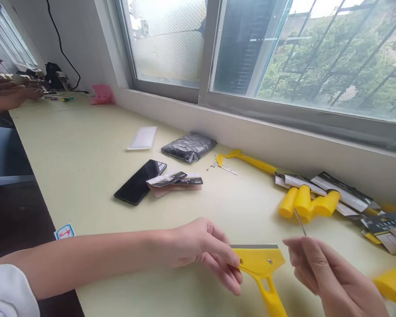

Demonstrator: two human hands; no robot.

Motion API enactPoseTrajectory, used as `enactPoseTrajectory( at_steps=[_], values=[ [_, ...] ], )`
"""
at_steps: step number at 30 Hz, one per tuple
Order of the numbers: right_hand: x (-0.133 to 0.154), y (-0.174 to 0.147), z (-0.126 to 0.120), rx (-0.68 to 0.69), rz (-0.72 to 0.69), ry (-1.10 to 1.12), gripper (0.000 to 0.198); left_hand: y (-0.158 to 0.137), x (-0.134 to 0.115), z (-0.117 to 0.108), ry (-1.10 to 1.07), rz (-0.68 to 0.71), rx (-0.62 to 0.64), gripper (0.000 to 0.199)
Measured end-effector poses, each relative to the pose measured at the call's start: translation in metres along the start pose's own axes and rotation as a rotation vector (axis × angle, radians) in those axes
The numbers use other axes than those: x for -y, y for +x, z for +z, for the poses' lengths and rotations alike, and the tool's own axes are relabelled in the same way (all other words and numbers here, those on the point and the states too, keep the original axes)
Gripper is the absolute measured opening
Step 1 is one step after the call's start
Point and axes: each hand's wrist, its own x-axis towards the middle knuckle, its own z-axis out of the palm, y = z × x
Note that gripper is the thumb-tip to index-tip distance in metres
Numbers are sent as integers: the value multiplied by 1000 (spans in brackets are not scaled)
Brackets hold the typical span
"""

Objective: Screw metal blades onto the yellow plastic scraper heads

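Observation:
My left hand [206, 257] pinches the left end of a yellow scraper head [260, 259]. The scraper has a dark blade along its top edge, a screw at the right of its head and a handle running out of the bottom of the view. My right hand [330, 268], to the right of the scraper and apart from it, is closed around a thin metal rod [300, 222] that points upward, like a screwdriver shaft. Its lower part is hidden in my fingers. A blurred yellow handle [392, 284] shows beside my right wrist.
Yellow scraper handles [303, 200] and card packaging [341, 191] lie along the window side. A disassembled scraper [251, 161] with small loose parts is farther back. A black phone [140, 182], folded cards [174, 181], a black plastic packet [188, 146] and a white packet [143, 138] lie mid-table. Another person's hands [16, 94] are far left.

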Motion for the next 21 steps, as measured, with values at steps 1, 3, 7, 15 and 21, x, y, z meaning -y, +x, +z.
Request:
enactPoseTrajectory(
  at_steps=[1, 3, 7, 15, 21],
  values=[
    [7, 15, 6, -6, -128, -91, 42, 0, 0, -3, -26, 7, -1, 10],
    [27, 45, 26, -13, -334, -299, 36, 3, 1, -6, -70, -7, 16, 14],
    [59, 108, 78, 120, -459, -405, 32, 12, 6, -10, -118, -79, 48, 19],
    [61, 197, 144, 376, -545, -627, 27, 5, 0, -6, -214, -17, -189, 15],
    [67, 207, 157, 406, -524, -665, 27, 6, 2, -9, -162, -4, -187, 22]
  ],
)
